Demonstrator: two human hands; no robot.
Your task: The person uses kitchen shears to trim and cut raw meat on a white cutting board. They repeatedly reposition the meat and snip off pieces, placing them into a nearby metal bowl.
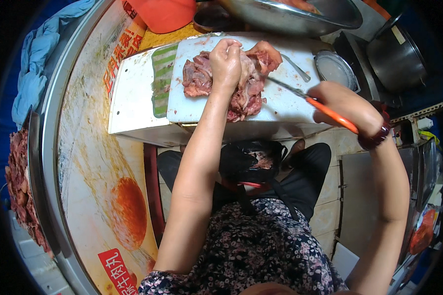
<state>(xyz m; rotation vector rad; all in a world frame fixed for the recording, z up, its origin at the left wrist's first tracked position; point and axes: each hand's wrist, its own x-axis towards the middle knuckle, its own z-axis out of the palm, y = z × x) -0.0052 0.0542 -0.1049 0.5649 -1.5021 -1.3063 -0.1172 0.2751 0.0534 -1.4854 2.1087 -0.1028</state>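
A slab of raw meat (246, 96) lies on a white cutting board (195, 115). My left hand (227, 66) is closed in a fist over the meat, its fingers gripping part of it. My right hand (330, 99) holds a tool with an orange handle (332, 115) and a dark metal shaft, whose tip reaches the right side of the meat. Whether it is a knife or a sharpening steel cannot be told. A metal utensil (297, 68) lies on the board to the right of the meat. Small meat scraps dot the board.
A large metal basin (280, 18) and a red plastic container (164, 16) stand beyond the board. Right are a round dish (336, 70) and a metal pot (395, 59). A striped green cloth (162, 81) lies left. A black bag (243, 162) with scraps hangs open below; more meat (22, 184) lies far left.
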